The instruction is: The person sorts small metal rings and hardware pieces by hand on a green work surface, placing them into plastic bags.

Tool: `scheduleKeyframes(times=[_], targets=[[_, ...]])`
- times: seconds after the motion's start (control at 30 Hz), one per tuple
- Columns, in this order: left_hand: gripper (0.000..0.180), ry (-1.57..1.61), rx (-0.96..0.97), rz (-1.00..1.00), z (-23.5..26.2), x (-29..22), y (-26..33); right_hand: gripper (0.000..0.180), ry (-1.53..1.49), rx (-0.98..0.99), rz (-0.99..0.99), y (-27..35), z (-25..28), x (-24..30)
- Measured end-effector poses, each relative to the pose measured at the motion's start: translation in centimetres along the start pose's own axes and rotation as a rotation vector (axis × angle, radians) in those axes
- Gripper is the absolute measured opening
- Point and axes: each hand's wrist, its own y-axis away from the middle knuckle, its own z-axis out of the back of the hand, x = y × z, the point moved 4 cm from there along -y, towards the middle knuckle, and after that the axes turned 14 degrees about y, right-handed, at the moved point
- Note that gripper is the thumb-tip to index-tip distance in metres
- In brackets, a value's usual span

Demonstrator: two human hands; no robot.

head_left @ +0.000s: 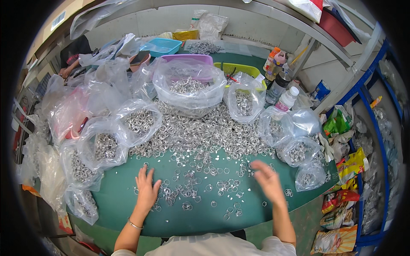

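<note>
My left hand (146,187) rests over the green table (121,200) with its fingers spread and nothing in it. Beside its fingertips lie loose silver metal rings (186,185), some tangled in small clusters. My right hand (267,182) is raised on the other side of these rings, smeared by motion, so I cannot see whether its fingers hold anything. Beyond both hands spreads a large heap of silver rings (200,130). Small white flakes are scattered among the loose ones.
Clear plastic bags of rings flank the heap, one bag (106,147) at left and another (299,151) at right. A big bag (188,89) stands behind. Bottles (287,99) stand back right, near a blue rack (370,128). Another person's hand (66,72) shows far left.
</note>
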Motion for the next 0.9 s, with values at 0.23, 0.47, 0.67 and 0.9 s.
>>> scheduleKeyframes(times=[0.23, 0.47, 0.67, 0.9], targets=[[0.046, 0.033, 0.252, -0.16, -1.8, -2.8, 3.8, 0.069, 0.731, 0.195, 0.263, -0.9, -12.2, 3.2], [0.049, 0.079, 0.231, -0.203, -2.6, -5.0, 2.2, 0.067, 0.651, 0.451, 0.469, 1.8, -17.7, 5.3], [0.04, 0.103, 0.353, -0.311, -3.1, -6.1, 2.5, 0.046, 0.36, 0.223, 0.506, -4.4, -13.7, 3.8], [0.049, 0.025, 0.086, -0.546, -5.6, -9.6, -8.8, 0.056, 0.76, -0.233, 0.444, -10.6, -13.1, 4.5]])
